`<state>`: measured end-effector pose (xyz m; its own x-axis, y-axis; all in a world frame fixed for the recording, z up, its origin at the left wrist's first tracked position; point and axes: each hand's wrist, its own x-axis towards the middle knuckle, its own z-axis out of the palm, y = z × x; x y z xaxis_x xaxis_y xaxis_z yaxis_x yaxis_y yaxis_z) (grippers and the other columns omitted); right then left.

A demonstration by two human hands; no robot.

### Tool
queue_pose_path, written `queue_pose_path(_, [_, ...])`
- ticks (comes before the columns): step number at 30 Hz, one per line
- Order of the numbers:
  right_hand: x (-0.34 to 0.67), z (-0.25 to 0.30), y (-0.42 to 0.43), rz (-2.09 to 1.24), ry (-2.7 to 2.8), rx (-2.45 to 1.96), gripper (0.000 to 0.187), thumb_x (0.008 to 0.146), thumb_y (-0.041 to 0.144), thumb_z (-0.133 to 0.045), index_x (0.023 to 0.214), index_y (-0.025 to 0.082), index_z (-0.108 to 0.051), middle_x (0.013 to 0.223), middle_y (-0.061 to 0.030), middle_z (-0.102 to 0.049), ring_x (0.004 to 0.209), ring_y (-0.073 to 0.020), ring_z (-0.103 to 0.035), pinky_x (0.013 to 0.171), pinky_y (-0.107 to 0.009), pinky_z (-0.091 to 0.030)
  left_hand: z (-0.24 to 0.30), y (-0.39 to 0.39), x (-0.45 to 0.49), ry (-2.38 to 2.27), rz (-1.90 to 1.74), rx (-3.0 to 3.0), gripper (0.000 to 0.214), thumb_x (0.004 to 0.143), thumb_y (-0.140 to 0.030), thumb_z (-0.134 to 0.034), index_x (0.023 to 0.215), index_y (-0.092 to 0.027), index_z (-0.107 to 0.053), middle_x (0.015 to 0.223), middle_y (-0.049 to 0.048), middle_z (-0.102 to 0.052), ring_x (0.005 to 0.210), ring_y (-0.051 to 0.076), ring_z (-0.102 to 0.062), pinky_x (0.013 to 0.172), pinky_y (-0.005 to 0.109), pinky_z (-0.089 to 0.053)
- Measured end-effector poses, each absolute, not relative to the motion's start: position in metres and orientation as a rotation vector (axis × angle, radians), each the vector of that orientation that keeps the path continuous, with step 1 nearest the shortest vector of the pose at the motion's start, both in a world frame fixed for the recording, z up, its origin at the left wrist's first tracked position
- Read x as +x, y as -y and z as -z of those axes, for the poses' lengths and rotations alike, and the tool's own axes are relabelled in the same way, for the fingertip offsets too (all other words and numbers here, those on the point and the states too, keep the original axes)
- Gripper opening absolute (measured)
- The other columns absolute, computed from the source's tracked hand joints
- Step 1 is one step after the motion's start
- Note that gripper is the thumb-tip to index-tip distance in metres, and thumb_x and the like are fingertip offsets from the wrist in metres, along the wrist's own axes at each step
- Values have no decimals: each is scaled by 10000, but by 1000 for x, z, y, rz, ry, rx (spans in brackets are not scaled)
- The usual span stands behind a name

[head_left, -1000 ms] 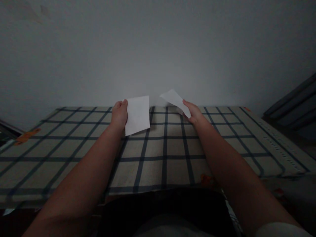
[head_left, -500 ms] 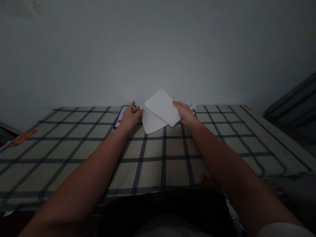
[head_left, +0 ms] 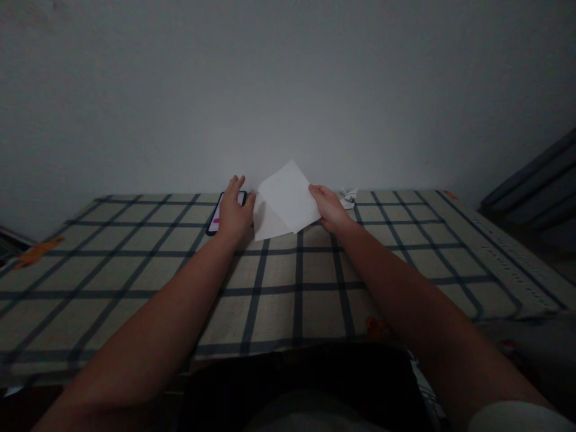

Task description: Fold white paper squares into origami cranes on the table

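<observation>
Two white paper sheets overlap at the far middle of the checked tablecloth (head_left: 135, 270). My right hand (head_left: 329, 209) pinches the upper sheet (head_left: 288, 193) by its right edge and holds it tilted. The lower sheet (head_left: 265, 223) lies under it, next to my left hand (head_left: 234, 211). That hand rests with its fingers stretched forward, thumb against the lower sheet's left edge. It partly covers a black phone (head_left: 215, 217) with a lit screen.
A small crumpled white paper piece (head_left: 347, 197) lies just right of my right hand near the wall. The grey wall (head_left: 288, 90) rises right behind the table. A dark slanted object (head_left: 531, 192) stands at the far right.
My hands have come together from about a hand's width apart, so the two sheets now overlap. My left hand has loosened off its sheet and stretched forward over the phone.
</observation>
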<state>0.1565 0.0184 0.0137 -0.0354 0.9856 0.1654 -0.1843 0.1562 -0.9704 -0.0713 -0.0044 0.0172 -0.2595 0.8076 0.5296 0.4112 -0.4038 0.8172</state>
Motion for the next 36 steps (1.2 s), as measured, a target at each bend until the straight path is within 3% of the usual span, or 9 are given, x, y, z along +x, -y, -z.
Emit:
queue_pose_path(2, [155, -13, -18, -1171, 1182, -941, 252, 874, 439, -577, 919, 192, -558, 868, -14, -630, 702, -115, -558, 648, -232, -453, -20, 8, -66, -1389, -1665, 1498, 404, 889, -403, -586, 1240, -203, -609, 1419, 132, -542, 1336, 242, -483, 1086, 380, -418])
queue_pose_path(6, [152, -14, -14, -1124, 1239, -954, 258, 865, 451, -573, 910, 198, -547, 842, -3, -613, 699, -117, -552, 638, -231, -440, -22, 14, -51, -1124, -1386, 1123, 499, 904, -604, -476, 1112, -179, -633, 1194, 158, -676, 1023, 258, -681, 800, 397, -592])
queue_pose_path(9, [151, -15, -11, -1077, 1349, -1012, 275, 854, 471, -568, 888, 200, -549, 793, 9, -604, 669, -119, -539, 608, -231, -421, -22, 19, -45, -1047, -1299, 1023, 323, 858, -390, -651, 1098, -175, -641, 1112, 128, -709, 943, 234, -699, 776, 374, -600])
queue_pose_path(11, [151, -15, -9, -1041, 1446, -1063, 286, 840, 486, -578, 881, 205, -547, 755, 17, -596, 638, -120, -528, 574, -228, -400, -23, 22, -44, -1025, -1356, 991, 267, 857, -278, -648, 1095, -157, -643, 1092, 121, -718, 917, 215, -702, 826, 369, -589])
queue_pose_path(17, [150, -13, -7, -993, 1562, -1106, 281, 839, 495, -570, 891, 222, -530, 719, 24, -586, 598, -130, -530, 530, -235, -373, -23, 27, -41, -957, -1333, 951, 313, 822, -228, -685, 1126, -167, -644, 1188, 122, -697, 1004, 242, -691, 900, 383, -577])
queue_pose_path(24, [161, -22, -3, -425, 1814, -1266, 262, 874, 473, -566, 923, 219, -607, 616, 37, -499, 582, -140, -467, 599, -272, -352, -16, 25, -37, -947, -1352, 921, 363, 837, -182, -668, 1195, -206, -609, 1245, 105, -675, 1071, 248, -675, 934, 409, -568])
queue_pose_path(28, [167, -30, 0, -126, 1918, -1200, 189, 883, 285, -538, 1009, 187, -639, 899, -60, -606, 820, -192, -552, 754, -316, -416, -18, 21, -41, -975, -1411, 782, 336, 870, -155, -609, 1202, -206, -602, 1291, 98, -654, 1120, 246, -655, 909, 389, -588])
queue_pose_path(32, [164, -33, 9, 21, 2287, -883, 354, 837, 141, -525, 1168, 185, -642, 1182, -107, -585, 1115, -235, -504, 950, -357, -386, -21, 17, -47, -909, -1394, 613, 371, 918, -132, -511, 1284, -180, -549, 1289, 121, -650, 1119, 234, -657, 904, 361, -592])
queue_pose_path(36, [155, -29, 15, 118, 2453, -829, 453, 844, 197, -599, 1296, 227, -597, 1354, -112, -525, 1255, -281, -416, 1023, -439, -317, -24, 18, -50, -755, -1316, 540, 401, 958, -154, -421, 1352, -156, -498, 1242, 150, -666, 1053, 241, -685, 853, 365, -605])
